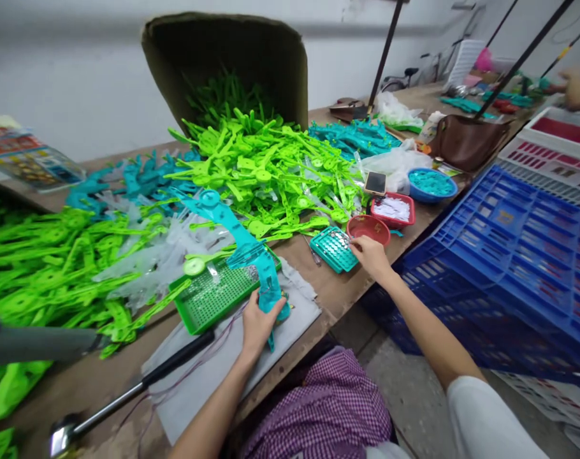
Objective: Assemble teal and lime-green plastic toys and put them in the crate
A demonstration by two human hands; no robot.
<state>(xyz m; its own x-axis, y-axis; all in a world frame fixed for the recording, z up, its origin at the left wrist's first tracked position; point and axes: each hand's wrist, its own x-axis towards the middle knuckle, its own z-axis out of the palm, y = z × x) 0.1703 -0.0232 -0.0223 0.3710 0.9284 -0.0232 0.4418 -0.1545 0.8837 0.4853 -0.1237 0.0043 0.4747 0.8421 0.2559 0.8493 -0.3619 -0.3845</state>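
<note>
My left hand (257, 324) is closed around the lower end of a long turquoise plastic part (245, 239). That part stands tilted over the right end of a green perforated tray (194, 312), which holds small bits and lies partly on a pale cloth (302, 306). To the right, my right hand (370, 256) has its thumb and fingers pinched together at the edge of a small teal tray (341, 264) with small round discs in it. Whatever is between those fingertips is too small to make out. A red-brown bowl (373, 223) sits just beyond the fingers.
Bright green plastic parts (271, 166) spill from a tipped cardboard box (175, 76). A hammer-like tool with a black handle (175, 360) lies at front left. A red basket (407, 223), phone (375, 183) and blue bowl (443, 197) stand farther right. Blue crates (524, 236) flank the table.
</note>
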